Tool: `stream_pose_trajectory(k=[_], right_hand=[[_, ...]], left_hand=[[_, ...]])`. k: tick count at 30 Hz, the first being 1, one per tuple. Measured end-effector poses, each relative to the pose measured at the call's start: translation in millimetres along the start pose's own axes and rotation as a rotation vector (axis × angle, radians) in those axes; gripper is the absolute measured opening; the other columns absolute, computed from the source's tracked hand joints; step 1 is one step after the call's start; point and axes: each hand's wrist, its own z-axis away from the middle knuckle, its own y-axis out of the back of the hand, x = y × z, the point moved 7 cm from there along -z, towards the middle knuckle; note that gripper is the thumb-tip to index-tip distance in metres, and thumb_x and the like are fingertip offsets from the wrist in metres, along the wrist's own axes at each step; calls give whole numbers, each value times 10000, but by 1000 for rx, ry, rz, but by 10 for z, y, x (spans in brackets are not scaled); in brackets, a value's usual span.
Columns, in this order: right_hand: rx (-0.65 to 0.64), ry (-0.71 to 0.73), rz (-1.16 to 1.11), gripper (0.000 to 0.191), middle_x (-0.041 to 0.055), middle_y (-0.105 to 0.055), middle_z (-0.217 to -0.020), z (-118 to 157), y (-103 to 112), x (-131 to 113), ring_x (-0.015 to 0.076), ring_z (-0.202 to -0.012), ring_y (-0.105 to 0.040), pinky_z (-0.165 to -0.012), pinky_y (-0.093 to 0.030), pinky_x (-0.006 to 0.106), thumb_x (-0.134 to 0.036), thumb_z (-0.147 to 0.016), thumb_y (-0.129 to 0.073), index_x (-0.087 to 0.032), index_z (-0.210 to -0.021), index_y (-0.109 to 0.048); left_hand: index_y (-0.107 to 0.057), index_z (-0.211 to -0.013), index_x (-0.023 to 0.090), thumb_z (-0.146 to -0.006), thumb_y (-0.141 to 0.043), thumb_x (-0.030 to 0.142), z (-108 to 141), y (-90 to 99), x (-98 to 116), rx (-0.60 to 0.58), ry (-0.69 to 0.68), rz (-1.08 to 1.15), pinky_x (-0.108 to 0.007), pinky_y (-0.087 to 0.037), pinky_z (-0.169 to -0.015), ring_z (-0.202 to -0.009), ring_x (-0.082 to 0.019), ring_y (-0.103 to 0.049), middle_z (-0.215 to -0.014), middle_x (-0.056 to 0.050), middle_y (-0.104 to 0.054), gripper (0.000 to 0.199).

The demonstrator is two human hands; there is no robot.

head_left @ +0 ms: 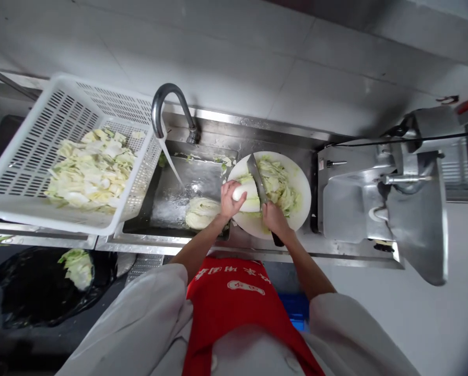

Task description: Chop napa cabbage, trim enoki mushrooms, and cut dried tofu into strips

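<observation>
Your left hand grips the cabbage just left of the far-pointing knife gripped in your right hand.

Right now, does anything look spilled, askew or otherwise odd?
A stray leaf scrap lies on the counter edge, outside the white basket; the tap is running with nothing held under it.

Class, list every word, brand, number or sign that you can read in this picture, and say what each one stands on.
No text can be read with certainty.
Red apron: a row of white characters, too blurred to quote.
Red apron, nearer the camera: a white oval emblem with marks inside, too small to read.
Metal machine at the right: a small pale label on its edge, too small to read.
</observation>
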Motion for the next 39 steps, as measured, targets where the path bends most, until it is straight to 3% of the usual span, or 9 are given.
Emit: stream_pose_trajectory(k=[10, 14, 18, 21, 25, 28, 32, 35, 39], right_hand=[[-62, 7, 23, 388, 208, -754, -1100, -67, -90, 40, 265, -1052, -719, -886, -475, 297, -236, -1103, -335, -74, -1153, -684], [-78, -43, 15, 366, 209, -755, -1076, 62, -309, 134, 264, -1016, -729, -844, -473, 292, -250, -1104, -353, -74, -1178, -666], [-42, -91, -4, 375, 212, -750, -1117, -31, -485, 118, 254, -1029, -727, -823, -463, 287, -246, -1117, -325, -58, -1239, -625], [-35, -48, 0, 356, 198, -752, -1118, -39, -403, 108, 254, -1037, -719, -820, -453, 285, -250, -1114, -348, -75, -1193, -647], [64, -59, 43, 367, 196, -750, -1024, 295, -74, 157, 267, -954, -721, -770, -438, 302, -263, -1113, -328, -94, -1152, -652], [109, -70, 56, 380, 185, -743, -946, 621, 75, 89, 265, -859, -722, -714, -421, 306, -280, -1119, -298, -104, -1174, -630], [48, -18, 61, 321, 168, -750, -969, 834, 40, -72, 260, -888, -730, -708, -416, 291, -276, -1117, -341, -129, -1135, -626], [10, -32, 67, 328, 180, -749, -985, 741, -25, -131, 262, -900, -735, -706, -429, 291, -266, -1115, -335, -120, -1133, -628], [-5, -35, 39, 363, 205, -749, -1046, 281, -88, -294, 264, -976, -737, -767, -474, 290, -238, -1108, -318, -105, -1183, -648]], left_hand=[[-658, -1178, 221, -968, -623, 499, -46, -11, -35, -24, 40, -8, -464, -430, -1129, -1278, -293, -562, -1246, -134, -637, 351], [-649, -1178, 221, -972, -616, 506, -48, -17, -18, -22, 23, -11, -468, -431, -1124, -1261, -290, -571, -1232, -130, -642, 354], [-631, -1193, 232, -980, -608, 522, -35, -22, -5, -21, 15, 18, -464, -432, -1131, -1287, -286, -554, -1242, -126, -627, 360], [-601, -1208, 230, -1011, -547, 559, -17, 17, -44, 75, 89, 21, -439, -445, -1110, -1281, -269, -544, -1262, -136, -584, 387], [-607, -1104, 221, -1063, -427, 527, 40, 36, -98, 257, 215, -4, -472, -406, -1095, -1193, -270, -547, -1157, -129, -595, 357], [-626, -1061, 224, -1055, -444, 495, 37, -42, -70, 243, 206, -15, -486, -384, -1094, -1188, -281, -549, -1142, -126, -610, 326], [-636, -1060, 234, -1059, -428, 469, 23, -58, -59, 240, 199, -51, -468, -391, -1079, -1203, -279, -550, -1138, -121, -617, 315], [-641, -1046, 230, -1056, -426, 456, 15, -65, -44, 220, 165, -55, -473, -392, -1077, -1203, -283, -555, -1105, -119, -629, 312], [-650, -1049, 228, -1050, -431, 443, 4, -112, -43, 154, 148, -47, -500, -367, -1098, -1197, -292, -554, -1126, -125, -649, 307]])
